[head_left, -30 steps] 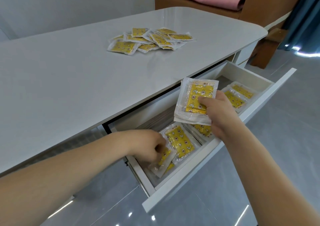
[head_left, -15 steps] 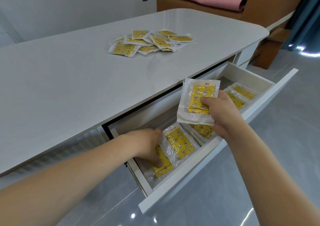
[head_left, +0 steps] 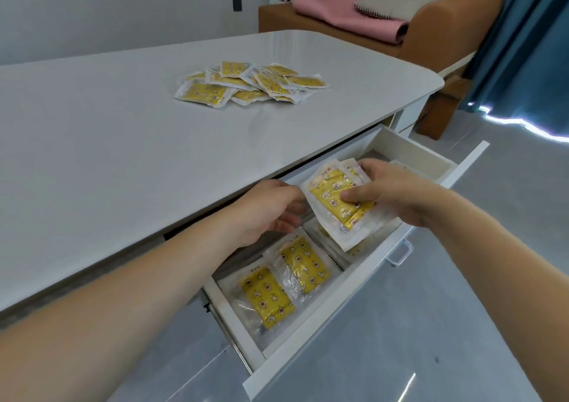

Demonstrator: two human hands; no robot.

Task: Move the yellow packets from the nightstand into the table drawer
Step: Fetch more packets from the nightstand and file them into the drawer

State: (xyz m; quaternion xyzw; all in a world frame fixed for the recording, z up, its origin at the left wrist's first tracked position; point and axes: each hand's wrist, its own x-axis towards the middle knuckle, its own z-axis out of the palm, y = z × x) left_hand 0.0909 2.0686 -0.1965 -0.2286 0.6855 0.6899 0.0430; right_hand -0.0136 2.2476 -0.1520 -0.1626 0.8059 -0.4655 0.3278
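White table [head_left: 123,155], drawer [head_left: 354,297] open below.
Right hand [head_left: 397,195] grips stacked packets [head_left: 338,204]; left hand [head_left: 271,213] pinches one corner, apparently peeling it off.

Pale wall [head_left: 123,7] behind, glossy grey floor [head_left: 462,309], a brown sofa [head_left: 446,22] bearing a pink blanket [head_left: 338,10], and blue curtains [head_left: 529,47] leaking daylight.

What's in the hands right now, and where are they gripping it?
The right hand holds a small stack of yellow packets by its right side, thumb on top. The left hand touches the stack's left edge; its grip is unclear.
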